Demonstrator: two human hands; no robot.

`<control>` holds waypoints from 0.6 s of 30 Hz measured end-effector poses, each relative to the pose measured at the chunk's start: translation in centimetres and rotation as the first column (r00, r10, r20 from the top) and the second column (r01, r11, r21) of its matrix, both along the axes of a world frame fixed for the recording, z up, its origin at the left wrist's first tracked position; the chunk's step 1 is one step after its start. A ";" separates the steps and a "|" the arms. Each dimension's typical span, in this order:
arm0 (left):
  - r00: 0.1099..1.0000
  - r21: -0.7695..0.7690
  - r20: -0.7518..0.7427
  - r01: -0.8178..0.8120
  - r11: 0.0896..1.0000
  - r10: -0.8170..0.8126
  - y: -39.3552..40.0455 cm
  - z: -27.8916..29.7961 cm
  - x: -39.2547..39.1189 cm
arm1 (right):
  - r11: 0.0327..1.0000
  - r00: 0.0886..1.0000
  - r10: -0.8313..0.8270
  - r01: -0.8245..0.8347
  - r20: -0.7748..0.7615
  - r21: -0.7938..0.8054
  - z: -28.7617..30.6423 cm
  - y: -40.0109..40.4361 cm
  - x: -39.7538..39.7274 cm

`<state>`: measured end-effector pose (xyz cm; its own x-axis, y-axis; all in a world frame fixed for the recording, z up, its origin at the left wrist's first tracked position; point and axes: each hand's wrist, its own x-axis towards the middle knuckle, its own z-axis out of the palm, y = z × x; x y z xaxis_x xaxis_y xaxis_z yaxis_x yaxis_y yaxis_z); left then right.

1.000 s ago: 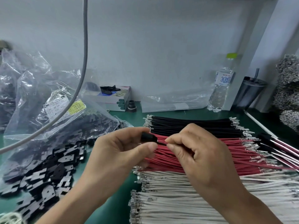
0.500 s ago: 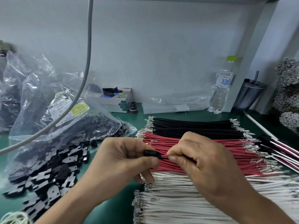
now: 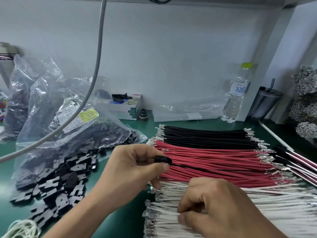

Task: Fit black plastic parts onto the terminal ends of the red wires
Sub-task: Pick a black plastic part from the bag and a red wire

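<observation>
My left hand (image 3: 135, 170) pinches a small black plastic part (image 3: 162, 159) between thumb and forefinger, over the left ends of the red wires (image 3: 214, 164). A thin dark wire runs right from the part across the red bundle. My right hand (image 3: 217, 208) lies lower, on the white wires (image 3: 274, 203), with thumb and fingertips pinching at the white strands near their left ends. The red wires lie in a flat row with metal terminals at both ends. Loose black plastic parts (image 3: 56, 182) are heaped at the left.
Black wires (image 3: 205, 134) lie behind the red ones. Clear bags of black parts (image 3: 72, 127) stand at the left, with a grey cable (image 3: 96, 69) hanging in front. A small box (image 3: 130, 107), a water bottle (image 3: 235, 98), a dark cup (image 3: 265, 103) and finished wires (image 3: 298, 162) line the back and right.
My right hand has let go of the wire at the black part and dropped down onto the white wires. My left hand keeps hold of the black part.
</observation>
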<state>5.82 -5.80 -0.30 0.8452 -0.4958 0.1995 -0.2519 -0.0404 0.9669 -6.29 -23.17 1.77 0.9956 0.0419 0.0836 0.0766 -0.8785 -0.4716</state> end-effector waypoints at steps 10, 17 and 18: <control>0.998 -0.007 -0.055 0.025 1.000 -0.025 0.3 0.1 0.4 | 0.973 0.984 -0.032 -0.010 0.177 0.232 1.1 -1.9 0.3; 0.989 -0.080 -0.130 0.058 0.995 -0.068 0.4 0.3 0.5 | 0.973 0.856 -0.212 0.139 0.470 0.186 0.3 -1.7 0.7; 0.989 -0.081 -0.130 0.060 0.995 -0.070 0.4 0.3 0.5 | 0.972 0.844 -0.216 0.142 0.490 0.185 0.0 -1.6 0.7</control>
<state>6.36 -5.40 -0.03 0.8333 -0.5378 0.1278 -0.1215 0.0474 0.9915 -5.56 -24.79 1.79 0.8033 -0.1820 0.5670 0.1839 -0.8298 -0.5269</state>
